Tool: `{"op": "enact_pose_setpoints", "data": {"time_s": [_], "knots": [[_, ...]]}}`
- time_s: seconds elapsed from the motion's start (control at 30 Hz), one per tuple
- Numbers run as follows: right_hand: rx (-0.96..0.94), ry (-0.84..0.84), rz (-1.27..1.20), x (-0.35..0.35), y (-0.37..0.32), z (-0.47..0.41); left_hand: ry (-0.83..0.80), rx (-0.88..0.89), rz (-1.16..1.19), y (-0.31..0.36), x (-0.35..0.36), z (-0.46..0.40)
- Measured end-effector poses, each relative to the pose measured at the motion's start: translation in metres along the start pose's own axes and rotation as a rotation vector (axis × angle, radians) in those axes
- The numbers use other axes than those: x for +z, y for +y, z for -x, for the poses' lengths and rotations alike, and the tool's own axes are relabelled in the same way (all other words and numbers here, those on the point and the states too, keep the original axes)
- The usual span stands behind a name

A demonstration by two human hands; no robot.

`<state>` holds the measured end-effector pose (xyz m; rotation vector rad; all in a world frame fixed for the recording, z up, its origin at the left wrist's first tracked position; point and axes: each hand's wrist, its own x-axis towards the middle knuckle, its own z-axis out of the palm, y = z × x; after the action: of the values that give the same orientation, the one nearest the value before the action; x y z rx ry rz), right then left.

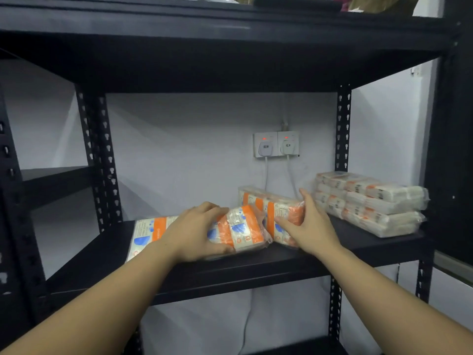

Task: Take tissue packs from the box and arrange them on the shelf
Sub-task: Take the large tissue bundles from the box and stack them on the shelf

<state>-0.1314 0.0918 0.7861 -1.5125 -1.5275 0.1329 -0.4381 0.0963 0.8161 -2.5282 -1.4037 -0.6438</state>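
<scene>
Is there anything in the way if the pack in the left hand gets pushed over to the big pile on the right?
Yes. Another pack, held by the right hand, lies between the left hand's pack and the pile.

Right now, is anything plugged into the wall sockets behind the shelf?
Yes, both wall sockets hold a pale plug, each with a cable running down behind the shelf.

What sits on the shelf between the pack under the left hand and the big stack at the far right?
In the head view, another tissue pack, held by the right hand, lies between them.
</scene>
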Motion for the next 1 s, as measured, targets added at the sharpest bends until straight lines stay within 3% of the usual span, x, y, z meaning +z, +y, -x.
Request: {"op": "enact_pose_setpoints", "data": {"time_s": [0.13, 0.27, 0.5, 0.63, 0.73, 0.83, 0.9, 1.0], "knots": [[-0.354, 0.187, 0.250, -0.005, -0.030, 0.017, -0.021, 0.013, -0.050, -0.010, -0.002, 0.011], [-0.528, 0.029, 0.307, 0.012, -0.059, 0.028, -0.005, 0.002, -0.040, -0.025, -0.005, 0.035], [-0.223, -0.322, 0.169, 0.055, -0.075, 0.024, 0.051, -0.082, 0.025, -0.063, -0.017, 0.073], [-0.164, -0.322, 0.124, 0.061, -0.072, 0.028, 0.119, -0.247, 0.046, -0.091, -0.021, 0.085], [-0.166, -0.298, 0.045, 0.060, -0.073, 0.031, 0.186, -0.476, 0.178, -0.099, -0.019, 0.089], [-0.099, -0.430, -0.098, 0.058, -0.073, 0.029, 0.171, -0.676, 0.326, -0.103, -0.015, 0.086], [-0.051, -0.549, -0.208, 0.060, -0.069, 0.027, 0.116, -0.732, 0.396, -0.107, -0.012, 0.085], [-0.070, -0.551, -0.163, 0.059, -0.068, 0.032, 0.120, -0.715, 0.440, -0.114, -0.012, 0.083]]}}
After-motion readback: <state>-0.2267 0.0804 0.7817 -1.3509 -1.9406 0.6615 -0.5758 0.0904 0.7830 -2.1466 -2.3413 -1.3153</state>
